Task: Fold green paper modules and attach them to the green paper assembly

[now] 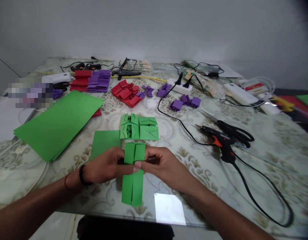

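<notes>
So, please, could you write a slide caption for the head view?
Left grip and right grip hold folded green paper, glue gun and scissors nearby.

From my right hand [160,163], bare table [174,150] reaches to the glue gun [224,141], with scissors [222,125] just behind it. The gun's cord [291,215] bars the right in a wide loop and cuts across my way to the power strip [181,88]. Ahead, just past my green strip [132,186], a folded piece [149,130] blocks me; beyond my left hand [106,166], green sheets [61,123] do.
</notes>
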Motion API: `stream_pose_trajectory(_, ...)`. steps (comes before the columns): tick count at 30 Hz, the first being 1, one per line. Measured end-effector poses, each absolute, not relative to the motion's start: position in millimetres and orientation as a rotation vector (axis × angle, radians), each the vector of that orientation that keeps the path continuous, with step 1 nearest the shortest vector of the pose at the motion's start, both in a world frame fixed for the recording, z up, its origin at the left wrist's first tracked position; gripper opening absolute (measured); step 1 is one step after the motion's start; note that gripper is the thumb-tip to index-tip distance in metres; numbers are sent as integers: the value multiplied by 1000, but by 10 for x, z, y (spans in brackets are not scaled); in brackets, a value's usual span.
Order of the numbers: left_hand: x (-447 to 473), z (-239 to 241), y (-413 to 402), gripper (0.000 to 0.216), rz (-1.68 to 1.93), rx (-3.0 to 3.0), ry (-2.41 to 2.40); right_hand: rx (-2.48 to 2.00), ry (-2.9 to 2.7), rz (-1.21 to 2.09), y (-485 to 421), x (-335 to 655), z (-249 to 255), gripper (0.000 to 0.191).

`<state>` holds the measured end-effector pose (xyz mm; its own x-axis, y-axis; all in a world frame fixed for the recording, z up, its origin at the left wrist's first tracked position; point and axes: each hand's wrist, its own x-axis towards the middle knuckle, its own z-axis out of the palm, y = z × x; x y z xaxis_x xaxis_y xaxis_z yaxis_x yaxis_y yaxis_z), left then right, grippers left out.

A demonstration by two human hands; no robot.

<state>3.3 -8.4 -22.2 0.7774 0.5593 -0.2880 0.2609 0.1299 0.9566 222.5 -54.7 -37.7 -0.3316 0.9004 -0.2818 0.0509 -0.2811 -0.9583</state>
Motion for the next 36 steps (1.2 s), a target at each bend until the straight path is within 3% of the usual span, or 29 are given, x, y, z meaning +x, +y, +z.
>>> stream_pose_trajectory(20, 87, -146, -72, 47, 184, 1466, 680, -1306, -1443, 1489, -519, 2296, -300, 53)
stream_pose_trajectory(36, 72, -138, -87, 30, 127, 1526, 711, -1274, -1484, 1400, -511, 2307, -257, 44)
